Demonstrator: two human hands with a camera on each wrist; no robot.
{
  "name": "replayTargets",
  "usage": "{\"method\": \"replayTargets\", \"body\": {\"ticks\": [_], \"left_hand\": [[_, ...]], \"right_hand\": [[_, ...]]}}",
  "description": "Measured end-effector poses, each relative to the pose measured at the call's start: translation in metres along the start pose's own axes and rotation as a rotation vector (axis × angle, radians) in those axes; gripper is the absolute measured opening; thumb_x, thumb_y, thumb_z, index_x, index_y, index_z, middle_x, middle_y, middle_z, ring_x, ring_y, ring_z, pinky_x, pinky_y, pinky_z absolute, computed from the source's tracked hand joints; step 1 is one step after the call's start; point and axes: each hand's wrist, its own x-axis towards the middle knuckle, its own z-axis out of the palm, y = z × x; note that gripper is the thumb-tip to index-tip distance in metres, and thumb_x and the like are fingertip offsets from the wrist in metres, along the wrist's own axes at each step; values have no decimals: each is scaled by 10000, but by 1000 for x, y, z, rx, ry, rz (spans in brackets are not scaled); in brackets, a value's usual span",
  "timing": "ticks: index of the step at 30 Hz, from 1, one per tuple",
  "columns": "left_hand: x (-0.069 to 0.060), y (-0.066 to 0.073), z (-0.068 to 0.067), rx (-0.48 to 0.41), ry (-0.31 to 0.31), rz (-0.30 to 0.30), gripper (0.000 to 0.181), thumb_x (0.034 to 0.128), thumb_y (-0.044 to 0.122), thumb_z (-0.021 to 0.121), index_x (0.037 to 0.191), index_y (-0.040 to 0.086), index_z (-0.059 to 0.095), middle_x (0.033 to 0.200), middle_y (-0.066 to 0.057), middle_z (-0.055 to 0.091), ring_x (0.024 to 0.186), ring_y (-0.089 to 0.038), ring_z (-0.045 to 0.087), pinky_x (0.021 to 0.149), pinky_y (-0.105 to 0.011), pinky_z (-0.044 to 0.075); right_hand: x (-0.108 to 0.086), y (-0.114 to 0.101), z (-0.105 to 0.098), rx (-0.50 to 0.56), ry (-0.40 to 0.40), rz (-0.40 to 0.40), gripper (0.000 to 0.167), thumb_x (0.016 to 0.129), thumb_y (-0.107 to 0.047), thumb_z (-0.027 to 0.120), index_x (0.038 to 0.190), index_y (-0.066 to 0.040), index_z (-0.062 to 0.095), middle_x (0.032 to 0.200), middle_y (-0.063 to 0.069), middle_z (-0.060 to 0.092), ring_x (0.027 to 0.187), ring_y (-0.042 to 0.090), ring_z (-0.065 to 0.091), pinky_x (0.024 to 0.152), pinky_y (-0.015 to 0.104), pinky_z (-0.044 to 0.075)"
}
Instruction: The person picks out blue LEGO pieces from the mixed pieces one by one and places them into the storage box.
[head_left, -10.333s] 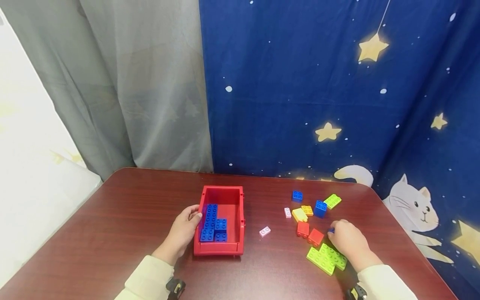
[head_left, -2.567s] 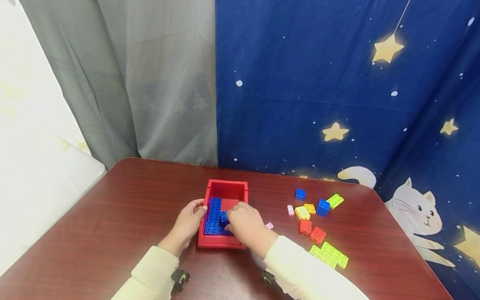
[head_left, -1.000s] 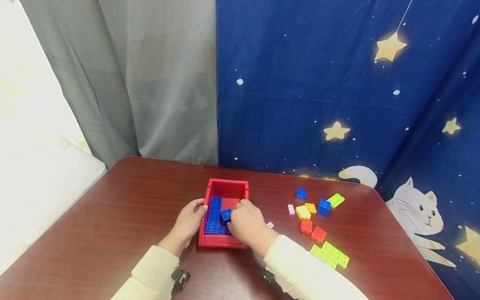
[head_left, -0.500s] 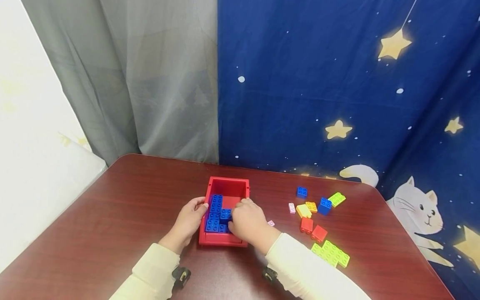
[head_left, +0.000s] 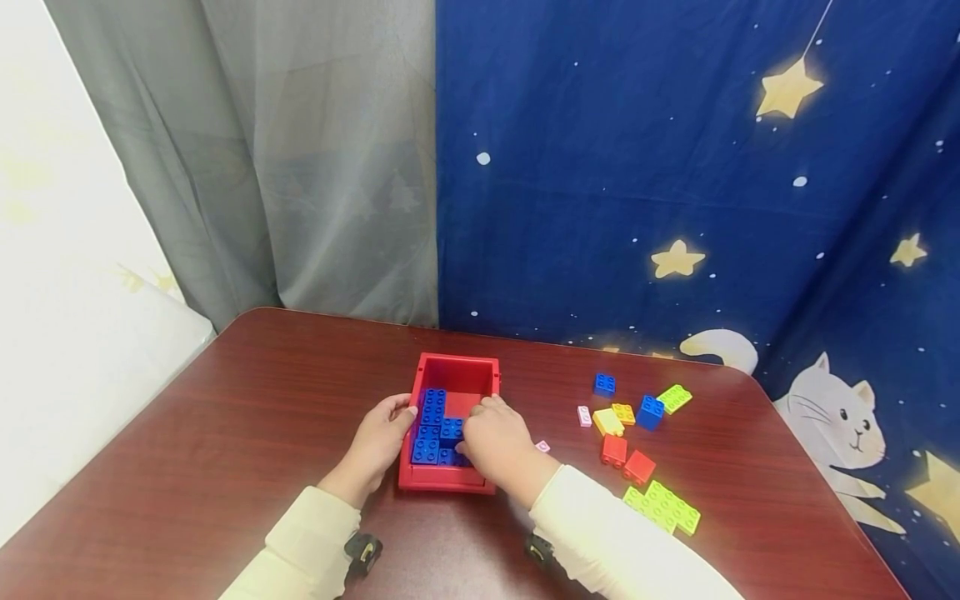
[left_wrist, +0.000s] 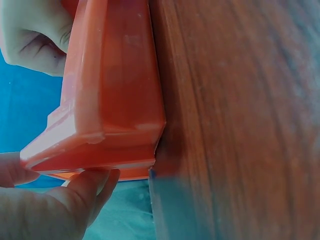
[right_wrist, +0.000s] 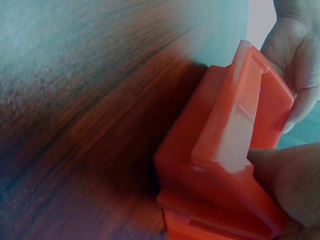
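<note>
A red open-topped box (head_left: 447,478) sits on the table with several blue bricks inside, along its left side and near end. My left hand (head_left: 381,440) grips the box's left wall, thumb over the rim; the left wrist view shows the thumb and fingers (left_wrist: 89,192) on either side of the wall. Over the right wall reaches my right hand (head_left: 497,442), fingers curled, pinching a small blue brick (head_left: 452,428) among the others. Its fingertips are mostly hidden. In the right wrist view the red wall (right_wrist: 220,130) blocks the bricks.
Right of the box lie loose bricks: two pink, one at the sleeve (head_left: 542,447), yellow (head_left: 608,422), orange (head_left: 623,413), red (head_left: 613,451), blue (head_left: 650,412) and lime green (head_left: 663,504). The brown table (head_left: 300,367) ends at a curtain (head_left: 555,208).
Ten seconds ago my right hand was among the loose bricks at the right; now it is in the box. The brick at its fingers, tilted a second ago, now lies straight. Left hand keeps its grip.
</note>
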Motion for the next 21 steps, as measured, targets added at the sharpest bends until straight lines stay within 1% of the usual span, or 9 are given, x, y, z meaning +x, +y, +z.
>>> {"method": "replayTargets", "body": {"ticks": [4,6,10,13,17,21], "left_hand": [[0,0,0,10,0,2,431,1017,145,439,1392,-65,408,1334,-287,507,1169,-404,548,993,-527,453],[0,0,0,10,2,1,432,1017,145,439,1392,-64,409,1332,-286,508,1164,-401,551,992,-524,456],[0,-1,0,8,5,-3,428,1014,138,444,1391,-60,414,1334,-281,509,1162,-394,553,995,-521,455],[0,-1,0,12,7,-5,425,1011,133,446,1390,-57,416,1337,-278,508,1168,-396,549,1000,-524,449],[0,-1,0,24,8,-10,424,1010,138,447,1389,-50,420,1337,-271,510,1173,-397,544,1001,-529,447],[0,-2,1,35,6,-20,428,1011,148,451,1394,-39,420,1345,-263,506,1186,-396,536,1003,-532,444]], "right_hand": [[1,1,1,-7,24,-35,283,824,-391,739,927,-131,781,888,-15,710,871,143,581,982,288,462],[1,2,2,-15,30,-63,280,819,-390,745,926,-134,784,866,-19,710,857,140,582,952,273,477],[2,5,-1,-69,10,-135,262,833,-365,738,947,-133,782,858,-22,713,825,128,575,868,234,500],[3,5,-4,-127,-25,-177,224,855,-319,725,971,-134,776,888,-20,719,829,124,581,862,225,505],[5,4,-7,-157,-74,-177,209,841,-282,741,995,-144,769,902,-19,721,841,126,591,878,232,509],[7,2,-5,-130,-88,-147,252,810,-288,769,1025,-157,762,900,-21,721,862,132,610,874,246,524]]}}
